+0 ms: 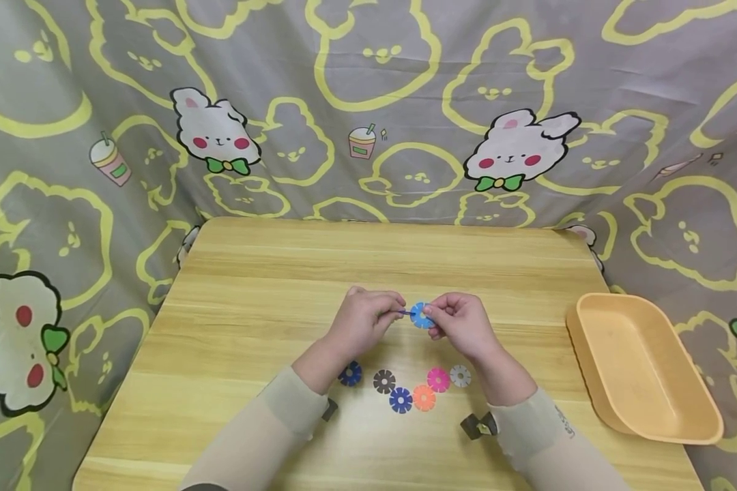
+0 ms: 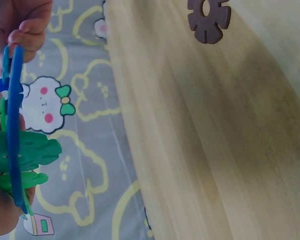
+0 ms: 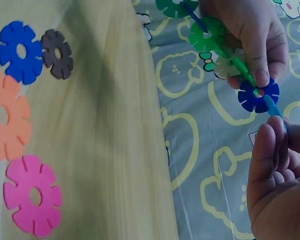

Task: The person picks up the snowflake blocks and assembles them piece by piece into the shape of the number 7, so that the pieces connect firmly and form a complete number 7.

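Joined discs (image 3: 217, 42) are held over the bench (image 1: 252, 273), left of an orange tub (image 1: 639, 361). The left hand (image 1: 364, 317) pinches their dark blue disc (image 3: 259, 105); the right hand (image 1: 467, 324), a light blue disc (image 1: 417, 318) touching it. Six loose discs (image 1: 400, 409) lie below.

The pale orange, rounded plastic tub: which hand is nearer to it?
Right. The right hand is to the left of the tub; the left hand is farther left, beyond the right hand.
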The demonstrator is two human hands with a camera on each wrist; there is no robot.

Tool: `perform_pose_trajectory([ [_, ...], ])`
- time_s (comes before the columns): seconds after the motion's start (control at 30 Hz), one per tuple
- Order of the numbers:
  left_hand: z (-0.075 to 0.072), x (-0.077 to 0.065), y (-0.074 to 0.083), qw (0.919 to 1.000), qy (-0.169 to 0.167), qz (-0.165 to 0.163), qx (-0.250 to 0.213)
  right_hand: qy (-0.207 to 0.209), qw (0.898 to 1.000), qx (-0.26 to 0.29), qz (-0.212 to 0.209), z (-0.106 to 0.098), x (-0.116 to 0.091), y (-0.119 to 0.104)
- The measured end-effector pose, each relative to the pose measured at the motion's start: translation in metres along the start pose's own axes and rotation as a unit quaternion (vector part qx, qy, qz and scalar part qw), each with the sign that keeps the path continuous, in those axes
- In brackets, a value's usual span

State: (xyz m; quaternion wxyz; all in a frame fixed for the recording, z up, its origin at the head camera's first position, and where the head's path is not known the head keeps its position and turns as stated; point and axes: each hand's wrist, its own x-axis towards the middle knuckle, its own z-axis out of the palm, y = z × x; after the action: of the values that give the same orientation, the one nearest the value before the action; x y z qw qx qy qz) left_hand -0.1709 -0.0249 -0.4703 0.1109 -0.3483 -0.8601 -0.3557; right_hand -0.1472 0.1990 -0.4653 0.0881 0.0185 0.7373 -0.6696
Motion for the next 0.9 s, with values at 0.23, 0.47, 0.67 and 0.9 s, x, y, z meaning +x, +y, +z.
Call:
perform_pose_trajectory([
  [0.23, 0.003, -0.003, 0.000, 0.9998, 0.021, 0.003, -0.006, -0.018, 0.999, -0.028, -0.016, 0.000, 0.002, -0.003],
  [0.47, 0.002, -0.001, 0.000, 0.9984, 0.053, 0.006, -0.019, 0.051, 0.998, 0.031, -0.010, 0.016, -0.003, 0.001],
  [0.67, 0.002, -0.001, 0.002, 0.9982, 0.045, -0.015, -0.036, 0.065, 0.997, 0.032, -0.021, 0.018, -0.004, 0.001],
  [0.9, -0.005, 0.002, 0.002, 0.9981, -0.054, -0.030, -0.003, 0.011, 1.000, 0.011, 0.010, 0.009, -0.004, 0.002],
])
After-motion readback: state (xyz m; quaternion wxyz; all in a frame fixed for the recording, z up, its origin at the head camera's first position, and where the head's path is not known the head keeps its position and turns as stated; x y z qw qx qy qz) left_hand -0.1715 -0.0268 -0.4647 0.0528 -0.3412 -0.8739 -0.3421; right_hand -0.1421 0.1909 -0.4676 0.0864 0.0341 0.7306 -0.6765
